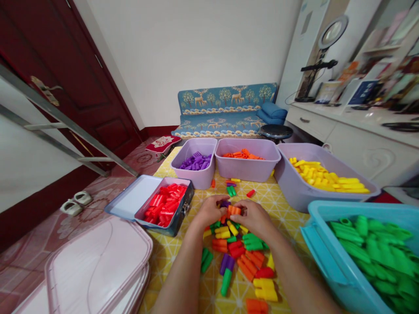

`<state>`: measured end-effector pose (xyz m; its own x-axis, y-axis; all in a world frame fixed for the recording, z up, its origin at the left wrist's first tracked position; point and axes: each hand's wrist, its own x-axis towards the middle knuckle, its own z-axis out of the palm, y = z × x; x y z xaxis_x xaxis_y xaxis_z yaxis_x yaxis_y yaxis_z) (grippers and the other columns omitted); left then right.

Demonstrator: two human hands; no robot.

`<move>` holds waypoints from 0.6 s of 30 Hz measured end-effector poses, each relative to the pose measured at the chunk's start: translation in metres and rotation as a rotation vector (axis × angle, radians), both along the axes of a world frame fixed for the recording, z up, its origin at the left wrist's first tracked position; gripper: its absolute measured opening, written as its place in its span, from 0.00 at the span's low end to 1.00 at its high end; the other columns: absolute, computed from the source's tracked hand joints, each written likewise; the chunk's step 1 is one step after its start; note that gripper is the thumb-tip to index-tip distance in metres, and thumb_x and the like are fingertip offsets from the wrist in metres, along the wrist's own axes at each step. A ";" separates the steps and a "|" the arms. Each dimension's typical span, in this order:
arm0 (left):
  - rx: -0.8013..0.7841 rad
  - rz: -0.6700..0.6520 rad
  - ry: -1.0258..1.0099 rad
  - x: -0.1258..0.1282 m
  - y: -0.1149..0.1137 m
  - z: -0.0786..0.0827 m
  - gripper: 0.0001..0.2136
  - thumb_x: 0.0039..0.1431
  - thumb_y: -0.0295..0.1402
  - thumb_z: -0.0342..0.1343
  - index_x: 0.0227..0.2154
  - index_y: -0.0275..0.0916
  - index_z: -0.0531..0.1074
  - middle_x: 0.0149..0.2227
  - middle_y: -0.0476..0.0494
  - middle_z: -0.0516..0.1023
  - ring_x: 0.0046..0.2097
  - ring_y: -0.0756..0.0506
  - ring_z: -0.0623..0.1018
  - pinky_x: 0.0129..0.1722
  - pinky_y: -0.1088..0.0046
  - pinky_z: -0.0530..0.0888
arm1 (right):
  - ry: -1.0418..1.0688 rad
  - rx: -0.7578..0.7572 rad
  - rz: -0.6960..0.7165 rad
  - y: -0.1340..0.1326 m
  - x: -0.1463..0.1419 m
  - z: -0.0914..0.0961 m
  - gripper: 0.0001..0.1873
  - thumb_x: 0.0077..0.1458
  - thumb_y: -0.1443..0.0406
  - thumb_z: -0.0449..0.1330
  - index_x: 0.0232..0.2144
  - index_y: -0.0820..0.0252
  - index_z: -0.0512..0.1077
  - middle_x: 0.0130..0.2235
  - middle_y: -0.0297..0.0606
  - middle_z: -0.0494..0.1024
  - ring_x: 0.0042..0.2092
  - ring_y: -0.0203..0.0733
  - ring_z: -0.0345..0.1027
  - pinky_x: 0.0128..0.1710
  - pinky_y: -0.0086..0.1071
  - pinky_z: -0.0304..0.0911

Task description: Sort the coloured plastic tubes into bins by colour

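Note:
Over the far end of a mixed pile of tube-shaped plastic pieces, my two hands are close together. My left hand (211,212) has its fingers curled around a purple plastic piece (225,203), partly hidden. My right hand (254,216) pinches an orange plastic piece (234,210) between thumb and fingers. Below and between my forearms lie loose pieces, among them a yellow piece (265,289), a red piece (236,249), a green piece (225,281) and several orange ones. A few small pieces, including a red one (250,193), lie beyond my hands.
Lilac bins hold purple (205,179), orange (245,173) and yellow pieces (291,196). A turquoise bin (322,257) of green pieces stands right, an open box (188,205) of red pieces left. Stacked lids (94,266) lie at left, near a metal ladder (65,117).

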<state>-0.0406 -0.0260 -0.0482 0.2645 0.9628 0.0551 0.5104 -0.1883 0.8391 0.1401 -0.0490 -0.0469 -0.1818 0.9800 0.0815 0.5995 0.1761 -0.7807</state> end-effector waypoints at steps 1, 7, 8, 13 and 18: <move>-0.015 -0.006 -0.035 0.000 0.001 -0.002 0.24 0.44 0.22 0.56 0.48 0.35 0.74 0.42 0.41 0.80 0.40 0.45 0.78 0.43 0.70 0.73 | 0.047 0.005 0.011 0.000 -0.002 -0.002 0.11 0.40 0.64 0.65 0.31 0.57 0.75 0.32 0.34 0.79 0.31 0.40 0.71 0.32 0.31 0.64; 0.029 0.014 -0.058 0.002 0.000 -0.003 0.15 0.53 0.37 0.56 0.40 0.35 0.78 0.35 0.43 0.81 0.34 0.47 0.76 0.34 0.74 0.70 | 0.374 0.004 -0.138 0.009 -0.007 -0.005 0.13 0.41 0.64 0.62 0.34 0.60 0.71 0.33 0.38 0.79 0.34 0.42 0.73 0.36 0.33 0.67; 0.051 0.014 -0.027 0.002 -0.001 -0.003 0.15 0.55 0.40 0.55 0.38 0.36 0.78 0.33 0.44 0.81 0.33 0.47 0.76 0.33 0.74 0.69 | 0.438 -0.006 -0.162 0.009 -0.007 -0.004 0.15 0.41 0.63 0.62 0.35 0.60 0.71 0.34 0.39 0.79 0.35 0.42 0.73 0.37 0.34 0.67; 0.147 0.115 0.117 0.004 -0.002 -0.009 0.20 0.59 0.45 0.47 0.22 0.36 0.76 0.20 0.47 0.72 0.24 0.49 0.68 0.25 0.75 0.59 | 0.695 -0.118 -0.195 0.007 -0.008 0.009 0.22 0.39 0.59 0.64 0.38 0.62 0.71 0.33 0.41 0.80 0.34 0.43 0.74 0.33 0.34 0.69; 0.140 0.170 -0.048 0.003 0.003 -0.016 0.17 0.58 0.42 0.48 0.20 0.36 0.70 0.20 0.49 0.68 0.25 0.50 0.66 0.27 0.76 0.59 | 0.745 -0.138 -0.213 0.005 -0.007 0.015 0.21 0.37 0.57 0.65 0.36 0.61 0.72 0.30 0.37 0.78 0.26 0.37 0.70 0.28 0.32 0.68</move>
<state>-0.0376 -0.0227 -0.0639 0.0925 0.9755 0.1998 0.5049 -0.2189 0.8350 0.1335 -0.0444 -0.0315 0.0662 0.9977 -0.0172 -0.0806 -0.0118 -0.9967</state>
